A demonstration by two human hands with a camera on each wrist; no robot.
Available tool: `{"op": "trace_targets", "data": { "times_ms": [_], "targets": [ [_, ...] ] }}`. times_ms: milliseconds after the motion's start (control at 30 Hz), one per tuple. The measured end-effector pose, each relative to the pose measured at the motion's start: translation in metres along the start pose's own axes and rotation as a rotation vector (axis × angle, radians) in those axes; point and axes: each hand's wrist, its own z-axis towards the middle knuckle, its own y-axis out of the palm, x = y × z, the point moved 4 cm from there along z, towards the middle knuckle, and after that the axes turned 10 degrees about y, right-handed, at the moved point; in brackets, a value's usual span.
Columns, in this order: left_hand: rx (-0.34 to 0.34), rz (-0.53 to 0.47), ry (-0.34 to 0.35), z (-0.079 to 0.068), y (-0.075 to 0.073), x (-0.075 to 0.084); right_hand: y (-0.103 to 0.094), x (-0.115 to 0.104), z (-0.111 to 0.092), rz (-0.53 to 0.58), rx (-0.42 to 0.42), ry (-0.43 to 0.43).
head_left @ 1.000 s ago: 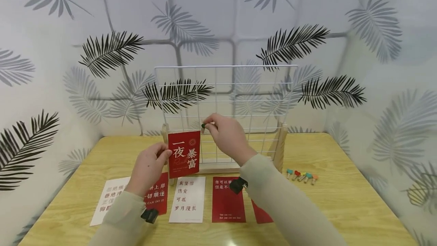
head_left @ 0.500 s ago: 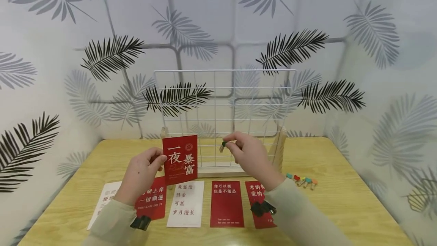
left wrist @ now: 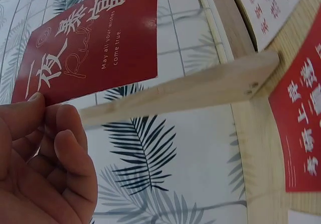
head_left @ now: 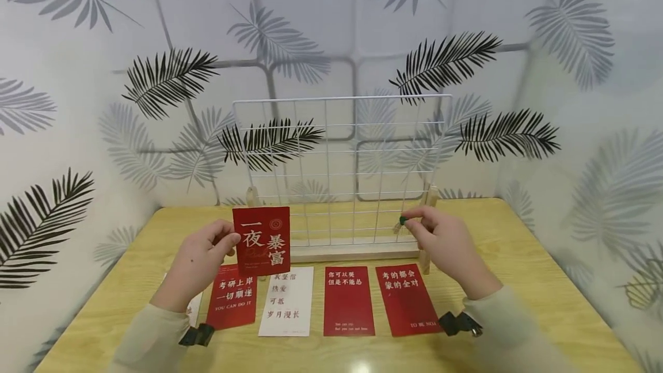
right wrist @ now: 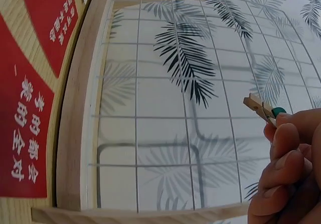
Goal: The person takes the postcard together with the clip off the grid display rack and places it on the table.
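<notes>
Glossy red paper card (head_left: pixel 261 239); small bare-wood clothespin (right wrist: pixel 261 108); thin white-coated metal wire grid (head_left: pixel 342 148) in a matt wooden frame (head_left: pixel 357 251); smooth, slightly shiny yellow wooden table (head_left: pixel 518 281).

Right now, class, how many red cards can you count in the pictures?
4. One red card is held up in the left hand. Three lie flat on the table: left, middle, right. Others may be hidden behind the arms.

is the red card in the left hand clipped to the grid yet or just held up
Just held. The left hand pinches the red card clear of the wire grid; the clothespin is in the right hand.
</notes>
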Motion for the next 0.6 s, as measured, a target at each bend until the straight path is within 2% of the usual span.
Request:
{"op": "trace_targets", "data": {
  "times_ms": [100, 300, 600],
  "targets": [
    [-0.014, -0.018, 0.011, 0.001, -0.008, -0.006, -0.011, 0.014, -0.004, -0.034, 0.01, 0.015],
    [0.004, -0.031, 0.019, -0.003, -0.029, -0.018, -0.025, 0.032, -0.012, -0.064, -0.023, 0.062],
    [-0.007, -0.036, -0.012, -0.002, -0.039, -0.048, -0.038, 0.071, -0.014, -0.124, -0.043, 0.102]
  ]
}}
